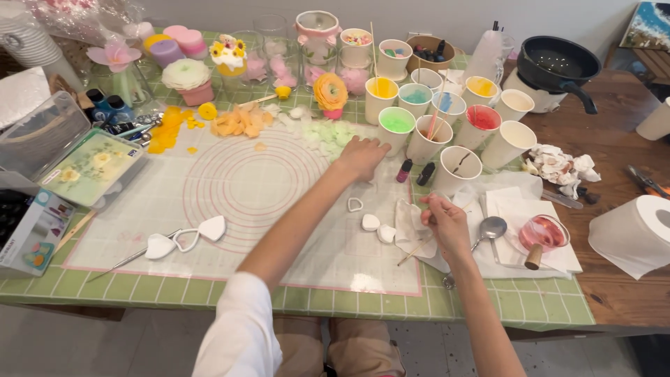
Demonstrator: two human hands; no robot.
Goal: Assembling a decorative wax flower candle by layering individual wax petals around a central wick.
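My left hand (361, 156) reaches across the translucent mat (244, 188) and rests on the pile of pale green wax petals (326, 135); whether it grips one I cannot tell. My right hand (444, 223) is closed on a thin wooden stick (413, 253) over a white cloth (412, 227). Small white heart-shaped pieces (377, 227) and a heart cutter (355, 204) lie on the mat between my hands. Larger white hearts (187, 239) lie at the mat's lower left.
Paper cups of coloured wax (447, 122) crowd the back right. Orange petals (241, 120) and finished flower candles (330, 93) stand behind the mat. A clear box (70, 157) sits left. A spoon (490, 229), a pink glass bowl (543, 234), a black pot (558, 64) and a paper roll (634, 234) are at right.
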